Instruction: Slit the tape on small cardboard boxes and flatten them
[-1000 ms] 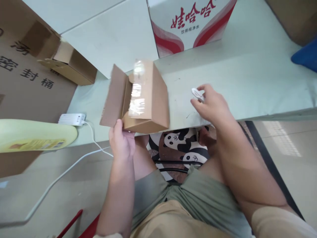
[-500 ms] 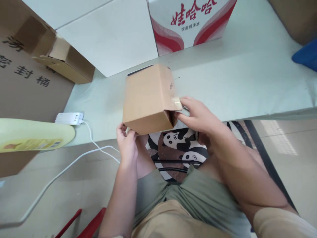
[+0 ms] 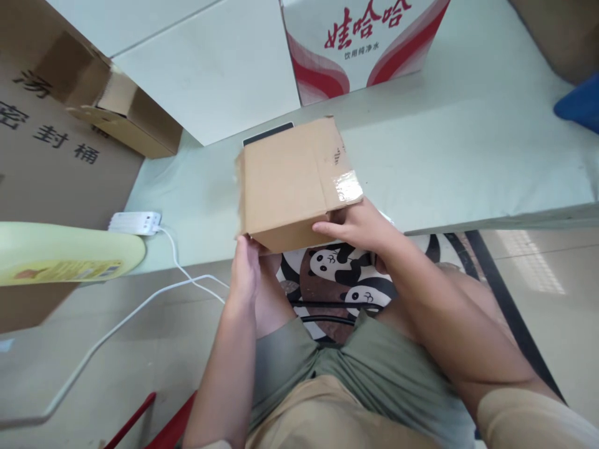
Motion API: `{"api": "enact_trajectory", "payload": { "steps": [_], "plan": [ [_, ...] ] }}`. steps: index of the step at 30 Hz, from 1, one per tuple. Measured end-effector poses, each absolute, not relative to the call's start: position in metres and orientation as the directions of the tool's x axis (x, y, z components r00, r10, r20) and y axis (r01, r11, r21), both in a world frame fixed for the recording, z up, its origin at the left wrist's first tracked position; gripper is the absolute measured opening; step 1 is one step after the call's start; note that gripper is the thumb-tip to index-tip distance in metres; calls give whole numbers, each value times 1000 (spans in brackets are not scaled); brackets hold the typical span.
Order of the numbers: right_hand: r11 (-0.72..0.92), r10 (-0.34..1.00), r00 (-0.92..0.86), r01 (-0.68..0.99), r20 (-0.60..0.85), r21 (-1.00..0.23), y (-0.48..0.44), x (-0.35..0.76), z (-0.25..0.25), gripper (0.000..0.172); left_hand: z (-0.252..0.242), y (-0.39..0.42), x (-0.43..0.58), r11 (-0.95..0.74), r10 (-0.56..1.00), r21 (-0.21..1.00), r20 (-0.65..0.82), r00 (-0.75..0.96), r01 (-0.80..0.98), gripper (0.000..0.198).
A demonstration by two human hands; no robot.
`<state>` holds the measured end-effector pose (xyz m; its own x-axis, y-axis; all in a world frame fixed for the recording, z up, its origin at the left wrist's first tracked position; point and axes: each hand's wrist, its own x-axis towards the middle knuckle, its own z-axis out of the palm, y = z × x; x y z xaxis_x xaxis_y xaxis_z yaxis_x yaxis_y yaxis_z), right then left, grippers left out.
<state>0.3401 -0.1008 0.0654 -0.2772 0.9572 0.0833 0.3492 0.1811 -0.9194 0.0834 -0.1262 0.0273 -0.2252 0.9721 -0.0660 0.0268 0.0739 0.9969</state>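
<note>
A small brown cardboard box (image 3: 285, 181) with clear tape on its right flap sits tilted at the near edge of the pale table (image 3: 468, 156). My left hand (image 3: 246, 265) grips its lower left corner from below. My right hand (image 3: 360, 224) holds the box's near right side, fingers pressed along the lower edge under the taped flap. A dark flat object (image 3: 269, 133) peeks out behind the box. The small white thing seen earlier is hidden.
A red-and-white printed carton (image 3: 365, 43) stands at the back. A small open cardboard box (image 3: 126, 118) and a large brown carton (image 3: 42, 156) sit left. A white power strip (image 3: 135, 222) with cable, a yellow-green object (image 3: 65, 252) and a blue item (image 3: 578, 103) are nearby.
The box was turned over from open side up to closed side up. My right hand left the small white thing on the table and took hold of the box's right side.
</note>
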Motion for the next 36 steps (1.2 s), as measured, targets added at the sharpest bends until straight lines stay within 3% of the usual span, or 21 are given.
{"api": "enact_trajectory", "payload": {
  "steps": [4,7,10,14,19,22,27,32,34,36],
  "plan": [
    [169,961,-264,336,79,-927,-99,339,61,52,19,-122,70,-89,996,972,91,2,217,87],
    [149,970,-233,346,69,-926,-99,339,62,46,15,-116,65,-176,984,943,161,78,282,97],
    [172,970,-224,339,98,-925,-99,341,66,47,17,-113,64,-151,989,948,144,44,281,89],
    [78,979,-202,306,15,-949,-100,348,71,46,28,-117,61,-54,996,957,71,-50,284,76],
    [70,989,-137,157,49,-985,-99,350,70,55,38,-130,58,60,988,932,-3,-157,357,64],
    [37,991,-132,117,21,-992,-99,346,69,46,37,-138,56,108,984,923,-45,-175,370,60],
    [-73,997,-13,139,-75,-988,-97,343,67,26,31,-152,39,63,983,984,-32,-180,167,49],
    [-77,994,72,-101,-84,-992,-93,341,63,21,31,-157,23,19,993,1000,-20,-120,-14,42],
    [-60,996,55,-240,-76,-969,-94,341,64,22,32,-152,21,-2,983,998,14,-183,63,36],
    [-66,997,15,-344,-76,-937,-95,341,68,19,31,-145,18,1,964,982,49,-263,187,47]
  ]
}}
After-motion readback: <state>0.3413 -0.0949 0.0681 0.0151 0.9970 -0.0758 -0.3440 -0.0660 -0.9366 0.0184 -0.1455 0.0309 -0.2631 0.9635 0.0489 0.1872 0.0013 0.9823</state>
